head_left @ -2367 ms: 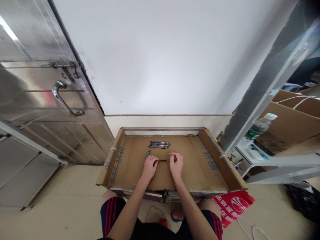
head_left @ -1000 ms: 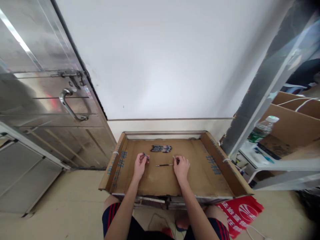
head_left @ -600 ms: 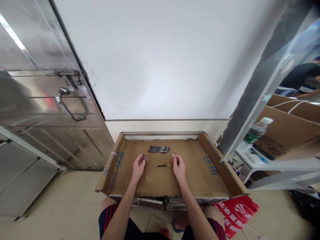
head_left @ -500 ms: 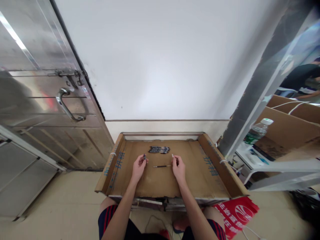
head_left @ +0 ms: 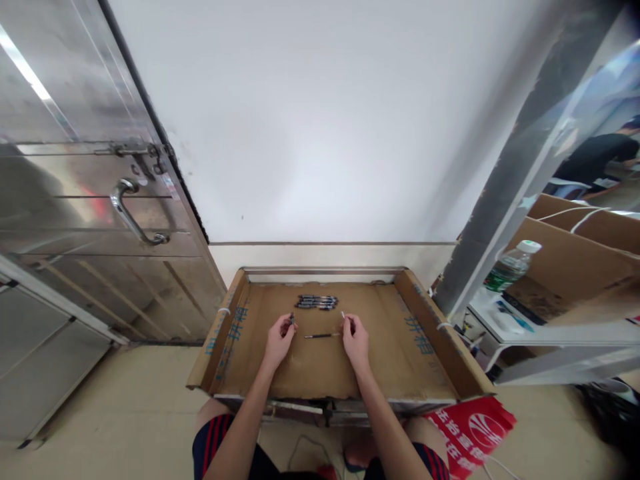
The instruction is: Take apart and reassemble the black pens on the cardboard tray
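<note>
My left hand (head_left: 280,341) is closed in a pinch on a small dark piece (head_left: 292,319), perhaps a pen part, mostly hidden by the fingers. Across from it, my right hand (head_left: 355,338) pinches a small whitish piece (head_left: 343,314) whose tip sticks up past the fingers. A pen refill (head_left: 321,336) with a dark middle lies flat on the cardboard between the hands, its right end close to my right fingers. Just beyond the hands, several black-and-clear pens (head_left: 317,302) lie side by side in a small stack.
The cardboard-lined tray (head_left: 395,373) has raised side walls. A white wall (head_left: 320,133) stands behind it and a metal door (head_left: 100,220) at the left. At the right, a shelf holds a water bottle (head_left: 514,265) and a cardboard box (head_left: 565,260). A person sits farther back.
My left hand has turned slightly, and the dark piece now stands more upright at its fingertips. My right hand keeps its pinch. The whole view has shifted a little.
</note>
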`<action>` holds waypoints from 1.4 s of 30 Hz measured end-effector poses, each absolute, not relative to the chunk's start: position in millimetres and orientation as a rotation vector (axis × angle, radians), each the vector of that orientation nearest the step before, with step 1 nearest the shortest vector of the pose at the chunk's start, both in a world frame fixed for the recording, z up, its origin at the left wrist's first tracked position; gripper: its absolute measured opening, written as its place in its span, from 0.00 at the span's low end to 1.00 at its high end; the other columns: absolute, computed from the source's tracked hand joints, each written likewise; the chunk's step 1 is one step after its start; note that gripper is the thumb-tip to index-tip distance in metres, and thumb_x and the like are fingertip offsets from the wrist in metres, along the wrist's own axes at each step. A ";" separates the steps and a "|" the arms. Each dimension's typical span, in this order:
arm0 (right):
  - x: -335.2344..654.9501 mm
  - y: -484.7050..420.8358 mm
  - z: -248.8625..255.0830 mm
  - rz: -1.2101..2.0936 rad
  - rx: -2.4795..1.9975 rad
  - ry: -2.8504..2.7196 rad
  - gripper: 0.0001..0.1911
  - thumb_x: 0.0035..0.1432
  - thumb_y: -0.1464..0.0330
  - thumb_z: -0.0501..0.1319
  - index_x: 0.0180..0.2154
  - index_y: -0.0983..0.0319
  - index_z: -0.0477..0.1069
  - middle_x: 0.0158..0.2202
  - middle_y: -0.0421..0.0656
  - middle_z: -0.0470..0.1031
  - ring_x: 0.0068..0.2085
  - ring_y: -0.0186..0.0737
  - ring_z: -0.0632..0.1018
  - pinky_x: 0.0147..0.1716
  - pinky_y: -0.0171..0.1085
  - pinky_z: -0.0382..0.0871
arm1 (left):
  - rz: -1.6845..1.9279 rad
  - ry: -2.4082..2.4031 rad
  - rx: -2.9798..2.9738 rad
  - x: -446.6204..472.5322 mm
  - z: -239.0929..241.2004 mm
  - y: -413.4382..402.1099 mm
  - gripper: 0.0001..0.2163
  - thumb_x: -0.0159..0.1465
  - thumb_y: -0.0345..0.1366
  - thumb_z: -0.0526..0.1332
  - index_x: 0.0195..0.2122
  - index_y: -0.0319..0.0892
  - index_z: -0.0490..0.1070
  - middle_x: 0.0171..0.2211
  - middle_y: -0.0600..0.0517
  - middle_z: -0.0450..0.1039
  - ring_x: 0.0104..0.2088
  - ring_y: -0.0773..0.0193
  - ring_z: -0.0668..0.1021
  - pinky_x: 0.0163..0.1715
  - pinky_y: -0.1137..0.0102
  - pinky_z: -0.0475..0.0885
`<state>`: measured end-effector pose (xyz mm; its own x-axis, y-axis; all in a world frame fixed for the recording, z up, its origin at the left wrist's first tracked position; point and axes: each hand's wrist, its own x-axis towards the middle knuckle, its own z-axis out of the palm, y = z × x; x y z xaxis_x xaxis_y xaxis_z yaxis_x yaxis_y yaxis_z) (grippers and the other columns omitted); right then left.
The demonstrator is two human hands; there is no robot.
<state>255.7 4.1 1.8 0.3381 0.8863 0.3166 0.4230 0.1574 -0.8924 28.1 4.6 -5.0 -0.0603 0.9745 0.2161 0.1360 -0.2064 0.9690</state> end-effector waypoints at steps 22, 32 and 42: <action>265.7 -0.5 -1.5 0.735 -1.312 -1.135 0.17 0.58 0.54 0.53 0.34 0.61 0.67 0.24 0.40 0.68 0.26 0.39 0.70 0.28 0.35 0.65 | 1.383 1.405 1.488 28.9 -4.8 1.0 0.12 0.60 0.38 0.57 0.43 0.39 0.70 0.28 0.51 0.73 0.28 0.66 0.74 0.30 0.71 0.70; 266.4 -14.8 4.1 0.735 -1.341 -1.191 0.18 0.59 0.53 0.53 0.33 0.61 0.68 0.24 0.40 0.68 0.27 0.38 0.70 0.30 0.34 0.63 | 1.285 1.498 1.540 27.6 -8.6 -2.8 0.14 0.60 0.38 0.55 0.44 0.38 0.69 0.29 0.51 0.73 0.29 0.65 0.75 0.31 0.71 0.70; 267.2 -20.3 1.6 0.776 -1.338 -1.120 0.19 0.58 0.52 0.54 0.33 0.61 0.68 0.23 0.40 0.69 0.27 0.38 0.70 0.29 0.34 0.64 | 1.269 1.538 1.558 30.1 0.2 -5.8 0.13 0.60 0.39 0.55 0.42 0.38 0.70 0.28 0.51 0.73 0.27 0.65 0.74 0.29 0.71 0.69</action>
